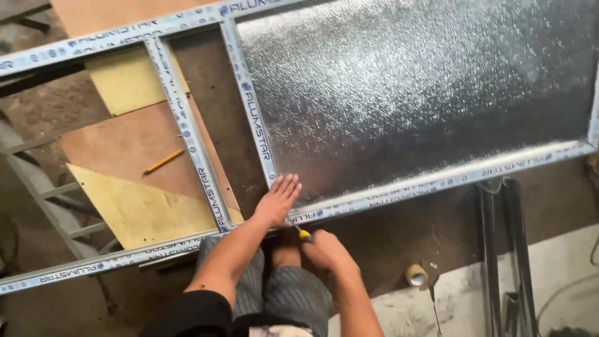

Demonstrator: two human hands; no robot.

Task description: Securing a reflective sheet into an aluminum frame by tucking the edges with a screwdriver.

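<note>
Down on the floor (387, 249), the person crouches over a long aluminium frame (187, 125) whose bars are wrapped in white protective film with blue print. Its right section is filled with a textured, glittering sheet panel (405, 87); the left sections are bare, showing plywood boards (131, 143) beneath.

The left hand (277, 201) lies flat with fingers spread, pressing on the joint where an upright bar meets the near rail of the frame, right at the near-left corner of the panel. It grips nothing.

The right hand (326, 251) sits just beside it, nearer to the person, with its grip closed round a small yellow-handled tool (304, 234). The tool's tip points at the near rail, just right of the left hand; whether it touches the metal I cannot tell.

A yellow pencil (164, 161) rests on the plywood inside the left opening, well apart from both hands. A roll of tape (416, 274) sits on the floor to the right of the right hand, and dark metal bars (502, 237) lie further right.
</note>
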